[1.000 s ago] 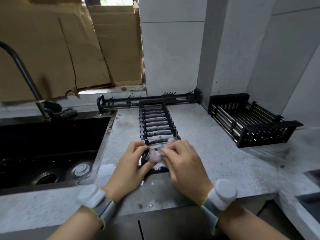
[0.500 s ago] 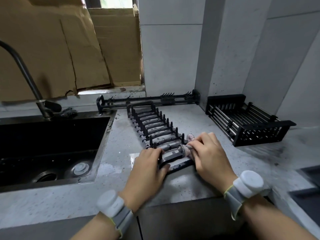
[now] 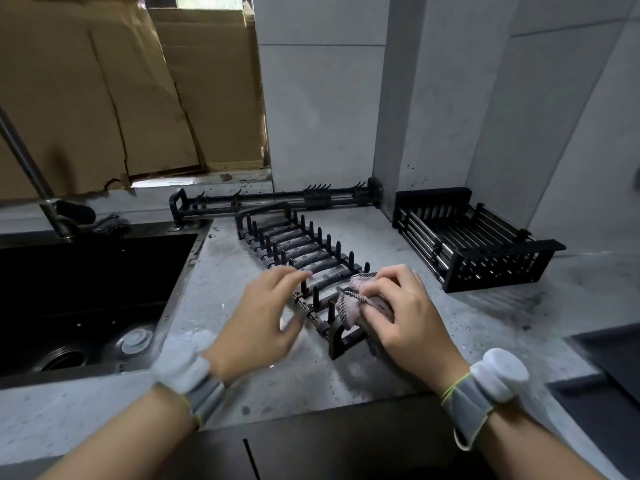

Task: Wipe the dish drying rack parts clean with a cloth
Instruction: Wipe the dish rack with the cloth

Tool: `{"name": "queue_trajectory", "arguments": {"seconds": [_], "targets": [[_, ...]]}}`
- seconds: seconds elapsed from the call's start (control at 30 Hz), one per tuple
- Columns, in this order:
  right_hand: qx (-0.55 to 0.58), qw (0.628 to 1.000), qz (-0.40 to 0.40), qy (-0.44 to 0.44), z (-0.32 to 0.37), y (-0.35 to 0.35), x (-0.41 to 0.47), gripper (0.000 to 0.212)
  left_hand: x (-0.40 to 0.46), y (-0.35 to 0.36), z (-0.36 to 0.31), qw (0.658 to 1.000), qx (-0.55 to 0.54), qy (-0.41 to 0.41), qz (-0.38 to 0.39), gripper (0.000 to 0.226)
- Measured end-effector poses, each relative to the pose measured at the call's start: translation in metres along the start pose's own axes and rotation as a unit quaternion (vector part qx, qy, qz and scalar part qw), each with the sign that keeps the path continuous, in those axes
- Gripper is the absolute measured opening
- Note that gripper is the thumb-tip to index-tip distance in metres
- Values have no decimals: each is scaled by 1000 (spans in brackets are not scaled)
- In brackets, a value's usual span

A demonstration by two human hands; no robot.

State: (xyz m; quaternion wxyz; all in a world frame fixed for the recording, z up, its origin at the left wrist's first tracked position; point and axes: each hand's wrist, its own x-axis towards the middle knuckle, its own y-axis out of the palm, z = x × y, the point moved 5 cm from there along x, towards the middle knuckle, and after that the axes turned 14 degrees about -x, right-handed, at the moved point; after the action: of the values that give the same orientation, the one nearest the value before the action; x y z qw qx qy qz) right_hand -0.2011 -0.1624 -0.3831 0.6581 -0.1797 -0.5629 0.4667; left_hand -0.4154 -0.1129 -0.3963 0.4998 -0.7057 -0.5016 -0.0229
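Right hand (image 3: 398,317) around cloth (image 3: 353,299)

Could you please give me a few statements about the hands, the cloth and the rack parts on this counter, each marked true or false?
1. The right hand grips the cloth against the near end of the plate rack. True.
2. The left hand is holding the cloth. False: it rests with spread fingers at the plate rack's left side and holds no cloth.
3. The black basket sits on the counter to the right of the plate rack. True.
4. The plate rack lies inside the sink. False: it lies on the counter, right of the sink.
5. A long hook rail lies along the wall behind the plate rack. True.
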Motion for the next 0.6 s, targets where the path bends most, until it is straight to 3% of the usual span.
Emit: {"name": "queue_trajectory", "arguments": {"seconds": [0.17, 0.27, 0.6], "targets": [[-47, 997, -36, 56, -10, 0, 3, 10, 35, 5, 32, 990, 116, -44, 62, 56], [-79, 993, -42, 74, -15, 0, 1, 14, 36, 16, 38, 989, 109, -57, 82, 57], [-4, 998, -24, -56, 28, 16, -14, 18, 34, 24, 52, 993, 25, -40, 111, 46]]}}
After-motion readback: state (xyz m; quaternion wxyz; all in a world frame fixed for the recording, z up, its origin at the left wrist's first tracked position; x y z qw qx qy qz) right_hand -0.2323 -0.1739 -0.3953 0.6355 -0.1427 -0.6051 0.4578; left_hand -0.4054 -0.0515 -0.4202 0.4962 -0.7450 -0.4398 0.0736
